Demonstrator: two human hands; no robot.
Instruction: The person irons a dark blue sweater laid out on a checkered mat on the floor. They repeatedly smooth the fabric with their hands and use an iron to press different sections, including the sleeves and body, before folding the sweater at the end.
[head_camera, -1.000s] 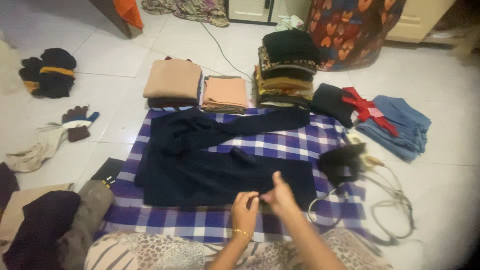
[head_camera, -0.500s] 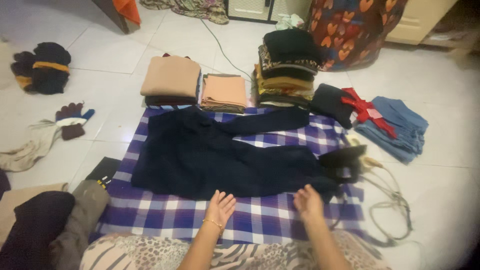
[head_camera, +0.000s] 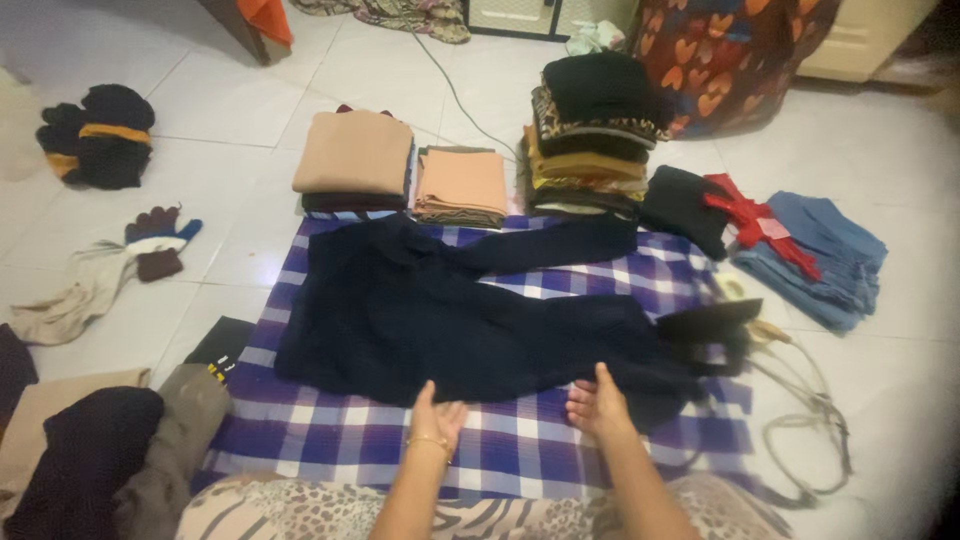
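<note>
On the blue checked cloth (head_camera: 480, 450) spread over the floor, the left hand (head_camera: 436, 417) and right hand (head_camera: 598, 404), open and apart, rest at the near edge of the dark garment (head_camera: 450, 320).

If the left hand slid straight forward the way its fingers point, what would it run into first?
The left hand lies on the checked blanket, fingers pointing away from the person. Almost at once it would meet the near edge of the dark garment spread there; its fingertips look to be at that edge already, though depth is unclear.
</note>
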